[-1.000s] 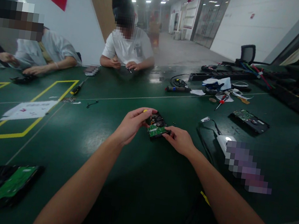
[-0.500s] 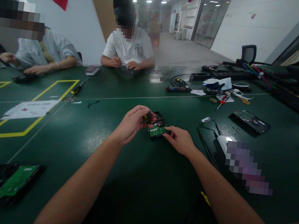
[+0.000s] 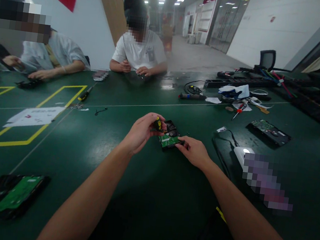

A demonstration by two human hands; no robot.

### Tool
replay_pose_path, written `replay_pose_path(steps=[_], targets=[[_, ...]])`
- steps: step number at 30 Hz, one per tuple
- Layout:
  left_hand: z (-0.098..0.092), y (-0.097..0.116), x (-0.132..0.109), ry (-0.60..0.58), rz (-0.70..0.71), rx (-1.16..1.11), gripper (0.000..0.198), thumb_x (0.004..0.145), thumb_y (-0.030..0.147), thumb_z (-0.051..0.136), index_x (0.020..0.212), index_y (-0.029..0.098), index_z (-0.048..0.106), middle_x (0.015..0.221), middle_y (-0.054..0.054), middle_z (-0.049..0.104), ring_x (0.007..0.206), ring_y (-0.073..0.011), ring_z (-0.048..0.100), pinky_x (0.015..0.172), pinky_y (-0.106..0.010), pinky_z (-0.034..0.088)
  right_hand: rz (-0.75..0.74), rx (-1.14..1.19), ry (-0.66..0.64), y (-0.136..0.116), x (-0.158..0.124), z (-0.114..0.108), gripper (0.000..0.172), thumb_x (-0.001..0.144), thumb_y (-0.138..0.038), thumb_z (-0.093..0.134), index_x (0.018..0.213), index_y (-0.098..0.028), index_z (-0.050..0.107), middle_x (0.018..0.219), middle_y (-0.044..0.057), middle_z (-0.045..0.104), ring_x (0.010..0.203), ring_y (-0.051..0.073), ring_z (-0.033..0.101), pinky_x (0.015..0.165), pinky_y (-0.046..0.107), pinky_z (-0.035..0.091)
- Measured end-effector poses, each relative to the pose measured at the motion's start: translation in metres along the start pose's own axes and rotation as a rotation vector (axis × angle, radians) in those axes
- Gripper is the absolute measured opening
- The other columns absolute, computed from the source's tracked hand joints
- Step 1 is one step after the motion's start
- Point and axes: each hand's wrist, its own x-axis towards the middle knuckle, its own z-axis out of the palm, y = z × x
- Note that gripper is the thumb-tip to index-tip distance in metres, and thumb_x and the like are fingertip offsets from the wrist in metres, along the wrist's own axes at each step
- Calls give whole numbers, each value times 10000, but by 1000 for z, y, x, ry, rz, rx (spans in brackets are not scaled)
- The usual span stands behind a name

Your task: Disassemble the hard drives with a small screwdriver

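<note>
My left hand [image 3: 144,131] is closed around the black and yellow handle of a screwdriver [image 3: 158,123], held over a hard drive. The shaft and tip are too small to make out. Beneath, on the dark green table, lies the black hard drive [image 3: 169,141] with a green circuit board on its face. With thumb and fingers, my right hand [image 3: 193,150] grips its right edge. My fingers hide part of the drive on both sides.
Another hard drive [image 3: 268,133] lies to the right, near a white device [image 3: 242,154] with a cable. A larger drive [image 3: 17,193] is at the near left. Beyond are a red screwdriver [image 3: 239,111], a yellow-black screwdriver [image 3: 85,93] and a paper sheet [image 3: 35,115]. Two people sit across.
The view has shifted very slightly. My left hand has tilted a little, showing more of the screwdriver's yellow handle. My right hand stays on the hard drive's edge.
</note>
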Motion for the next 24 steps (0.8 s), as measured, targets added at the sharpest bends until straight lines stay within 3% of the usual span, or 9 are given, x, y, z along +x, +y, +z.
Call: replay_pose_path(steps=[10,20,24], targets=[[-1,0,-1,-44,29,123,296,907,423,668,1044,179,763,1032,-91,669,980,-210,600,720,-287,520,3,4,10,-2,0,-1,366,978,-488,592,1247,-251,671,829,18,670,706,163,582,641,284,404],[1,4,-4,-33,2,11,177,912,338,643,1012,192,637,953,-90,705,944,-233,655,686,-328,547,9,1,0,-3,0,-2,375,985,-508,572,1250,-260,667,825,17,665,700,164,575,640,287,404],[0,3,-3,-48,8,33,174,909,343,625,950,180,668,1021,-105,704,984,-238,645,696,-321,550,14,7,2,-2,0,-2,375,985,-504,572,1254,-259,666,818,15,666,692,164,573,641,290,407]])
